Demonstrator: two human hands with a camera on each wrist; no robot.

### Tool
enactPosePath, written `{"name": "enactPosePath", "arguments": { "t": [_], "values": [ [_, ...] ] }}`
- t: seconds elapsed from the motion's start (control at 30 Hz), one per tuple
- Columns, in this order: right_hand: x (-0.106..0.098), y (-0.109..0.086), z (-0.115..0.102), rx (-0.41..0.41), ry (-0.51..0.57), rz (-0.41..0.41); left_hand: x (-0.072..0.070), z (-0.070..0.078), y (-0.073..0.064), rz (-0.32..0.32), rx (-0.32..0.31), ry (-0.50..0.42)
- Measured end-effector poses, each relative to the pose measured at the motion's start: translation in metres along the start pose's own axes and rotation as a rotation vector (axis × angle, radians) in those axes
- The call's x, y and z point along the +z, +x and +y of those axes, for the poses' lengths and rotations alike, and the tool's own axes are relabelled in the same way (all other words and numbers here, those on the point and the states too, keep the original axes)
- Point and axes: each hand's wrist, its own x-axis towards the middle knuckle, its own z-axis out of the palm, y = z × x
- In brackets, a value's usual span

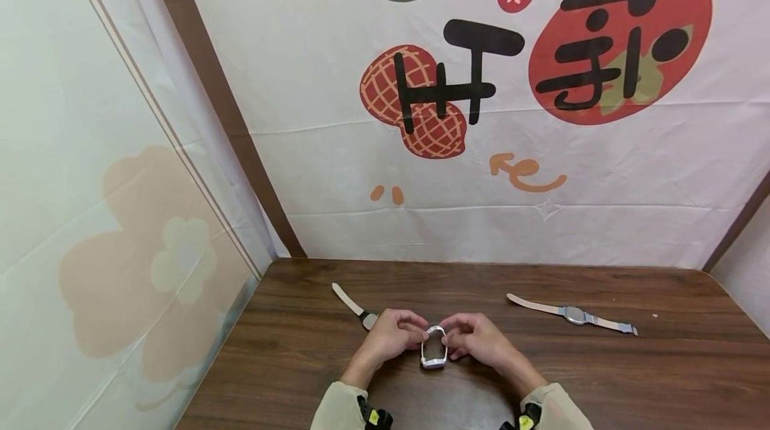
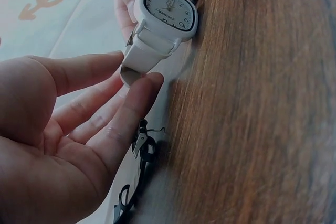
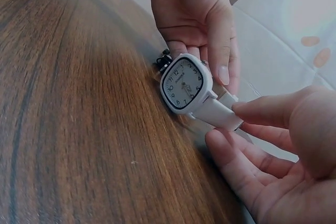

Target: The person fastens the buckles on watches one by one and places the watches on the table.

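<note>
Between the two hands, a white wristwatch [image 1: 433,363] stands with its case toward the near side and its straps arched into a loop. Its squarish white dial [image 2: 169,10] with black numerals shows clearly in the left wrist view. My left hand [image 1: 390,336] pinches the strap on the loop's left side with thumb and fingers. On the other side, my right hand [image 1: 479,339] grips the strap between thumb and index finger, seen close up in the right wrist view at the white strap [image 3: 218,114]. The strap's far ends are partly hidden by fingers.
Behind my left hand lies a watch with a pale strap [image 1: 349,299], its dark-edged case partly covered. A blue-and-pale watch [image 1: 575,315] is stretched flat at the right. The brown wooden table [image 1: 674,370] meets a printed cloth wall [image 1: 337,236] at the back.
</note>
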Motion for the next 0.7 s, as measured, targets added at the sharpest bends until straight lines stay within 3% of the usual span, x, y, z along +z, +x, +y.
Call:
{"name": "enactPosePath", "arguments": {
  "t": [0.3, 0.7],
  "values": [
    [0.0008, 0.002, 0.0018, 0.001, -0.005, 0.018, 0.003, -0.0018, 0.0046, 0.027, 0.028, 0.081],
    [0.0029, 0.0032, 0.0024, -0.003, -0.003, 0.042, 0.0057, 0.0046, 0.0007, 0.081, 0.013, 0.132]
  ]
}}
